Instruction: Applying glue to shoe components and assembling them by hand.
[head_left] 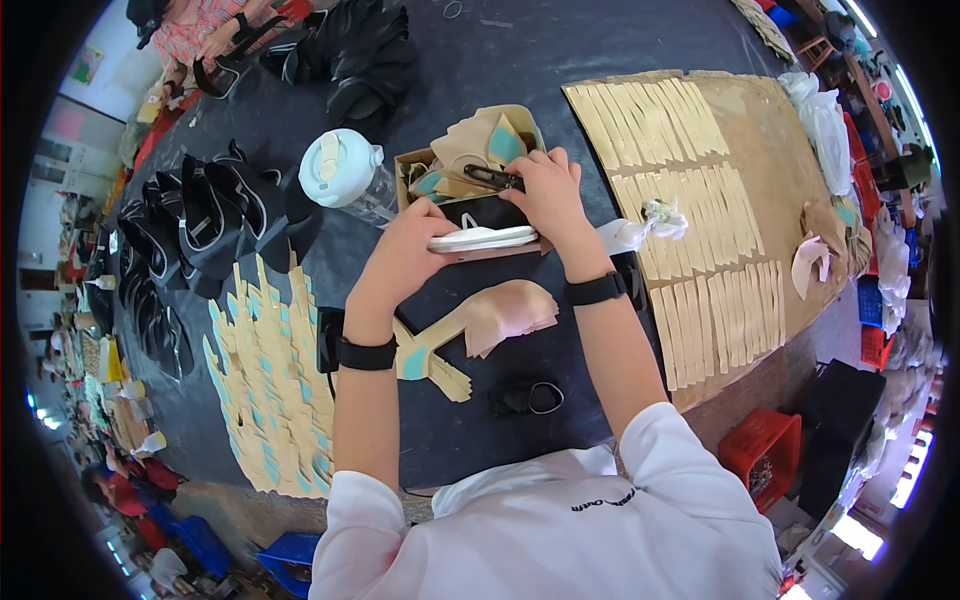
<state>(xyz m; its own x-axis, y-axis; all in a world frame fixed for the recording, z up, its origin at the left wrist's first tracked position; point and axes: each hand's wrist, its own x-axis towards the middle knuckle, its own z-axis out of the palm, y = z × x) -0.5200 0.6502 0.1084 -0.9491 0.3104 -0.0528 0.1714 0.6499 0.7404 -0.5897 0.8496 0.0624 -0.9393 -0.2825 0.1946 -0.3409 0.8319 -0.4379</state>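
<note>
In front of me stands an open cardboard box [405, 168] holding tan cut pieces [470, 140] with pale blue patches. My left hand [408, 248] is closed at the left end of a flat white object [484, 239] with rounded ends, at the box's near side; its exact kind is unclear. My right hand [548, 190] reaches over the box's right side, its fingers closed on a small dark metal tool [492, 178], partly hidden by the fingertips. Nearer me lies a fanned stack of curved tan pieces [510, 312].
Left of the box are a light blue jug [340, 168], black shoe uppers [205, 215] and overlapping tan strips [270, 390]. A board [770, 130] with rows of tan strips lies at the right. A black band [528, 397] rests near me. Another person's hand [220, 38] is at far left.
</note>
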